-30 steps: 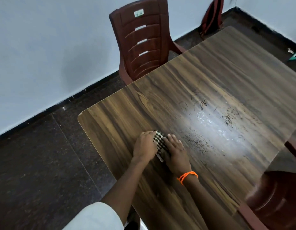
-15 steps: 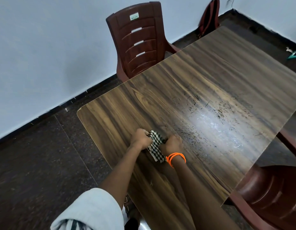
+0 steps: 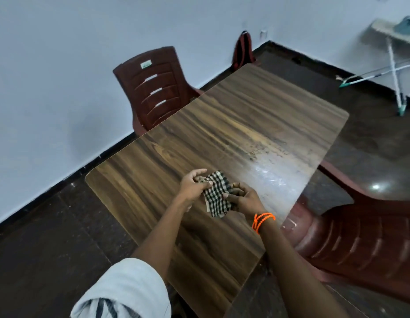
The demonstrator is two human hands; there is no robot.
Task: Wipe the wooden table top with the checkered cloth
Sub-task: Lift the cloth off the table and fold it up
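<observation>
A small black-and-white checkered cloth (image 3: 216, 193) hangs between both hands, lifted just above the wooden table top (image 3: 222, 134). My left hand (image 3: 193, 185) pinches its upper left corner. My right hand (image 3: 244, 198), with orange bands on the wrist, grips its right edge. The cloth is partly spread, its lower end drooping toward the table. To the right of the hands, the table surface shows a shiny patch with dark specks (image 3: 270, 157).
One dark red plastic chair (image 3: 153, 88) stands at the table's far left side against the white wall. Another red chair (image 3: 360, 237) is at the right. A red bag (image 3: 243, 51) leans in the corner. A mop (image 3: 378, 74) and a stand are on the floor at far right.
Both hands went from pressing the cloth flat on the table to lifting it and spreading it between them. The view has tilted up and shows more of the room.
</observation>
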